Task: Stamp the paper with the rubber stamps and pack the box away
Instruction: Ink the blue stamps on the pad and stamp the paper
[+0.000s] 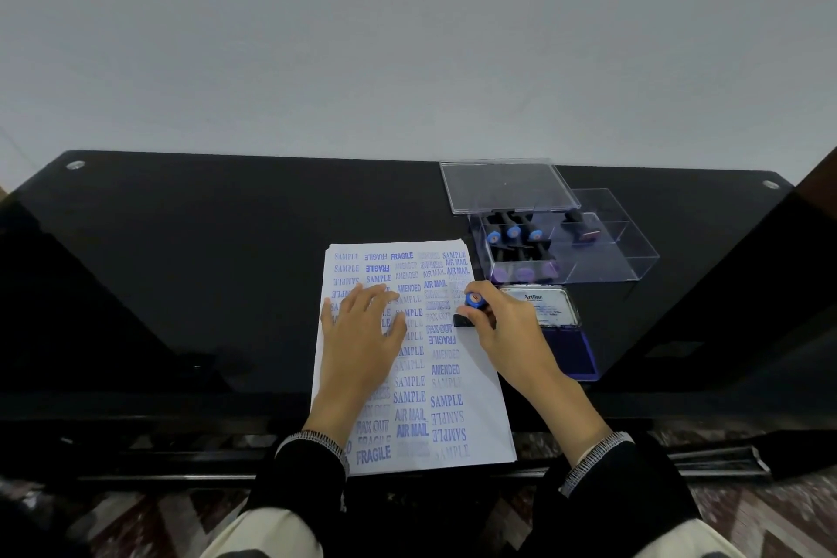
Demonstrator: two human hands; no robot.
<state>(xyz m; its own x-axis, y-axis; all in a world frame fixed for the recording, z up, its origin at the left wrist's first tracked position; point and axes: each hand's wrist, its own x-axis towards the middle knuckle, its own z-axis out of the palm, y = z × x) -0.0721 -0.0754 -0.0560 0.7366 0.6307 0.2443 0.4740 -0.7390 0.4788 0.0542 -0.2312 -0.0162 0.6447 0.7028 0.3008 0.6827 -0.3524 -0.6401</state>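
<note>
Our right hand (pixel 496 322) pinches the blue-capped black rubber stamp (pixel 471 308) on the white stamped paper sheet (pixel 466 412), our left hand (pixel 362 331) spread flat beside; it seems light, rigid, best held by its handle

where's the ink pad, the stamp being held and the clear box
ink pad (pixel 571 351): head view, on its purple inked surface
stamp (pixel 473 299): head view, on its blue handle top
clear box (pixel 634 261): head view, on its right wall
</note>
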